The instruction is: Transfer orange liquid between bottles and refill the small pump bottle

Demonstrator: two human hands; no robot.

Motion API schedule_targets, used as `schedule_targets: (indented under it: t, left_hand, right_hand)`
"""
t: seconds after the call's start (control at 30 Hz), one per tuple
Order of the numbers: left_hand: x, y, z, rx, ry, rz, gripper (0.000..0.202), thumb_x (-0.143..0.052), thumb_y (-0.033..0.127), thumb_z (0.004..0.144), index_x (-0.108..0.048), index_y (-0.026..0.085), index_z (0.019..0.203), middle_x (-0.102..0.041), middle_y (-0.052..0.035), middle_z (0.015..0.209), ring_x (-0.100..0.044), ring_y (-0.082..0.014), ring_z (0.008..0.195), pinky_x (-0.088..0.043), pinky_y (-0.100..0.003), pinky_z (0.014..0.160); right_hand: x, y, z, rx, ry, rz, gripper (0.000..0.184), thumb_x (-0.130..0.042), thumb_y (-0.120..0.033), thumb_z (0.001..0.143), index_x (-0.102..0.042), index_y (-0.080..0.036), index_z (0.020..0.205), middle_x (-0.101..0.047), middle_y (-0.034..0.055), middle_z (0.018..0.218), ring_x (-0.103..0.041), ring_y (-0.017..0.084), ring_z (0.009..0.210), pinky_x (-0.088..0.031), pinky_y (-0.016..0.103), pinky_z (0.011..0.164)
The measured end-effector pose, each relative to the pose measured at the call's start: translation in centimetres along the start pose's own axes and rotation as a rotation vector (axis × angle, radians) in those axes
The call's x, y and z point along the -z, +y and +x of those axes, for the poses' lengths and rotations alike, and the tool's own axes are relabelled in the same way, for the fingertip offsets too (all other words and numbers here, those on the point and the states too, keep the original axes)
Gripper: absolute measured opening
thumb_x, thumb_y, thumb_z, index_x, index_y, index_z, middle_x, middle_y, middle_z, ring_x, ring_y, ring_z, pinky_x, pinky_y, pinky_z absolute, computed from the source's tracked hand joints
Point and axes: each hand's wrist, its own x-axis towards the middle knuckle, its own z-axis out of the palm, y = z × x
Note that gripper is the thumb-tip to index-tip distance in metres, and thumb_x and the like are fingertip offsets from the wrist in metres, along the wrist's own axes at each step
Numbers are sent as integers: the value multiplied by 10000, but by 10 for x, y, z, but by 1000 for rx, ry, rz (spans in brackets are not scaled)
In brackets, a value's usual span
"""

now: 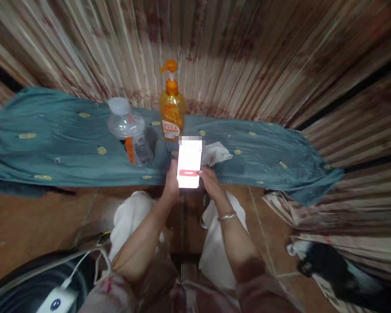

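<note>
- Thin silver bangle (227,216) on the wrist of the right hand (211,181).
- Pinkish patterned sleeves (106,289) end well behind the bangle.
- White trousers (130,219) cover both knees, beneath the bangle.

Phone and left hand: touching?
Touching. The head view shows the left hand wrapped around the phone at its lower left edge, with no gap between them.

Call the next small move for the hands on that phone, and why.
Likely a thumb tap on the red bar. The left hand and right hand both hold the lit phone by its lower edges, and the right hand sits just beside that bar. The clear bottle and orange pump bottle stand untouched on the teal cloth beyond it.
</note>
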Motion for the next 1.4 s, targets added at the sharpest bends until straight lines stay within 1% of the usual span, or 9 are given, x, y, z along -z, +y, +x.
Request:
schedule_targets:
  t: [0.23,0.5,0.77,0.83,0.93,1.03,1.1,1.2,1.4]
  left_hand:
    - [3,-5,6,-32,-39,-27,650,-517,668,968,-761,80,1099,-831,-112,862,-815,-280,932,-645,-335,860]
    - [5,-7,7,-57,-82,-24,665,-484,669,982,-741,89,1177,-836,-120,914,-810,-291,974,-649,-366,891]
    - [4,-6,6,-54,-73,-38,651,-465,646,998,-735,89,1198,-837,-118,918,-810,-286,971,-647,-367,896]
    - [3,-6,5,-54,-59,-46,639,-464,634,1002,-730,89,1201,-838,-117,932,-811,-281,963,-646,-362,891]
    - [2,-6,6,-58,-47,-52,640,-470,647,994,-728,95,1190,-837,-111,929,-812,-275,949,-643,-354,881]
    - [2,-6,10,-74,-63,-38,691,-487,709,957,-745,92,1127,-831,-116,899,-810,-278,934,-637,-353,876]
    - [3,-5,14,-103,-81,-37,723,-510,750,922,-750,92,1102,-827,-121,889,-808,-281,918,-630,-359,874]
    - [3,-3,20,-165,-85,-51,733,-546,774,885,-750,106,1109,-825,-113,897,-802,-270,883,-617,-360,867]
    - [1,4,25,-197,-112,-75,694,-483,765,926,-752,145,1084,-826,-96,957,-788,-253,857,-620,-361,839]
  right_hand:
    - [1,-2,-2,0,3,-19,264,-600,-465,748,-691,-219,719,-699,-19,704,-603,206,751,-439,302,687]
    - [0,-4,-3,19,4,-16,266,-596,-450,755,-706,-211,720,-728,-17,726,-632,213,776,-464,309,720]
    - [0,-2,-3,25,-11,-40,305,-588,-473,785,-737,-208,802,-767,0,810,-666,240,832,-501,338,774]
    - [0,-1,-3,49,-21,-54,315,-589,-465,809,-751,-205,882,-790,12,892,-687,250,885,-522,359,830]
    - [0,2,-2,110,-21,-68,380,-615,-455,843,-735,-206,1102,-802,41,1093,-707,260,1021,-537,388,947]
    - [-2,6,-4,155,30,-77,598,-648,-513,862,-613,-192,1366,-777,92,1230,-715,273,1110,-552,419,995]
    - [-4,8,-7,180,104,-159,751,-683,-552,861,-506,-180,1489,-735,136,1329,-704,289,1176,-543,452,1042]
    - [-9,9,-14,216,188,-334,879,-723,-575,850,-419,-158,1562,-647,193,1456,-660,324,1279,-504,506,1117]
    - [-22,4,-21,242,226,-484,897,-668,-591,884,-372,-103,1575,-544,237,1559,-561,341,1416,-444,529,1187]
